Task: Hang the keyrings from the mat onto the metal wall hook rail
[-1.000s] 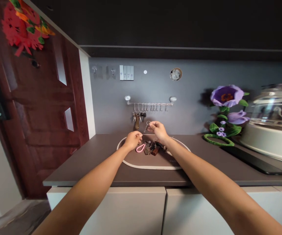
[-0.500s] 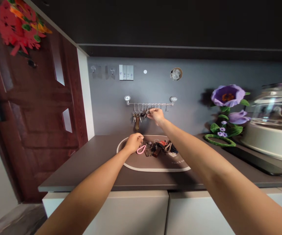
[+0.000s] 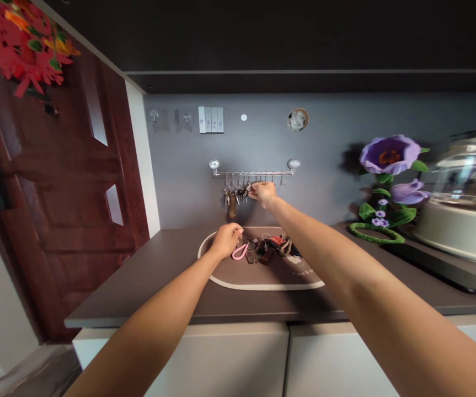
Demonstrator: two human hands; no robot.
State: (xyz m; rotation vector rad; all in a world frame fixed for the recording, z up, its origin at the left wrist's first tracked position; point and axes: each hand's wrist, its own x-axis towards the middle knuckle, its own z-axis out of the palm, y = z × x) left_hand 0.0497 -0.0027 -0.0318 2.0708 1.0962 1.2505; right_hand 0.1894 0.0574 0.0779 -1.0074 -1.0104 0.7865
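A metal hook rail [image 3: 254,173] is fixed to the grey wall, with several keys [image 3: 232,196] hanging on its left half. My right hand [image 3: 263,193] is at the hooks just right of those keys, its fingers pinched on a small key or ring that is mostly hidden. Lower down, my left hand [image 3: 227,240] is closed above the left part of an oval brown mat [image 3: 238,278]; what its fingers hold cannot be made out. Beside it lies a pink loop [image 3: 240,252], and a pile of keys and key fobs [image 3: 268,248] spreads over the mat.
On the right stand purple fabric flowers [image 3: 390,157], a black phone-like slab [image 3: 440,267] and a white appliance with a clear top [image 3: 461,220]. A dark shelf [image 3: 287,44] hangs overhead. A red-brown door [image 3: 72,220] is at the left.
The view has shifted slightly. Both hands keep nearly the same places, the right one still at the hooks and the left one still over the mat.
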